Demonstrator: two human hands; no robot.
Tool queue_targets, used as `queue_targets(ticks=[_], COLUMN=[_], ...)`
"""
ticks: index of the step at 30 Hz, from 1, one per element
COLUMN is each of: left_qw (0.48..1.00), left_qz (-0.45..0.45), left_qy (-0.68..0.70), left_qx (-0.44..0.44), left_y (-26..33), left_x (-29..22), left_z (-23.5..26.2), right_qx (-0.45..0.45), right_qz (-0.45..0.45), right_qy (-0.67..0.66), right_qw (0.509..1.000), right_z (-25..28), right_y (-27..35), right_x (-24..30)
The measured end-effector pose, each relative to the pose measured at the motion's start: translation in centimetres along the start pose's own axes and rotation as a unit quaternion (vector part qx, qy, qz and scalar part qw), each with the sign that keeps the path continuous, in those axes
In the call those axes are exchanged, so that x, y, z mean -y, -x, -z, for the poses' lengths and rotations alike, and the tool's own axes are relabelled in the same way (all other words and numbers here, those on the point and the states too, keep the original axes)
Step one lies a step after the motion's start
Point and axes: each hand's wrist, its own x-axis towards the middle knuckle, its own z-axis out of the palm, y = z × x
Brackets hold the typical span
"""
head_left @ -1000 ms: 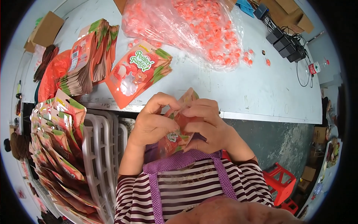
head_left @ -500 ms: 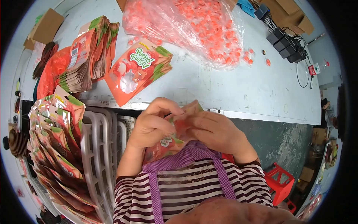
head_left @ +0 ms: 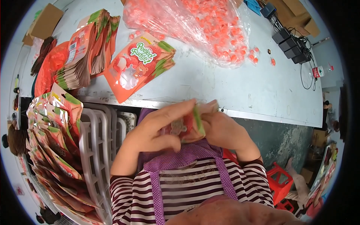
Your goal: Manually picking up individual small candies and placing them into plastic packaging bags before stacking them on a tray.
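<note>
Above my lap, at the table's front edge, a red and green candy pouch (head_left: 191, 127) with a strawberry and bear print is tilted between my hands. My right hand (head_left: 227, 131) is closed on its green-edged end. My left hand (head_left: 152, 127) lies at the other side, fingers stretched along the pouch and thumb apart from them, slightly smeared by motion. Part of the pouch is hidden by the fingers. Beyond the hands, a small fanned stack of flat matching pouches (head_left: 138, 69) rests on the table.
A large clear bag of wrapped pink candies (head_left: 213, 33) sits at the back of the table (head_left: 240, 86). More stacked pouches (head_left: 88, 48) lie at far left. A grey plastic crate (head_left: 90, 150) with pouches (head_left: 56, 138) stands at my left. Black adapters (head_left: 292, 47) and a red stool (head_left: 279, 182) are rightward.
My left hand has gone from curled fingers to stretched ones and shifted slightly left. The pouch has turned and its green edge now faces my right hand.
</note>
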Motion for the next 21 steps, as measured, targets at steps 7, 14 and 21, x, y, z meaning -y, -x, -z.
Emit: queue_targets(ticks=[7, 14, 21], left_qw=[0.937, 0.963, 0.971], left_qz=[0.084, 0.113, 0.085], left_qy=[-0.333, -0.147, 0.091], left_qx=[-0.065, -0.194, -0.205], left_y=[0.7, 3.1, 3.8], left_x=[-0.5, 1.3, 1.7], left_z=[-2.0, -0.6, -0.9], right_qx=[-0.04, -0.378, -0.301], right_qz=[0.05, 0.087, 0.012], right_qy=[0.059, -0.083, -0.311], right_qw=[0.996, 0.918, 0.901], right_z=[-0.5, 1.0, -1.8], right_y=[-1.5, -1.3, -0.7], right_x=[-0.5, 0.1, -2.2])
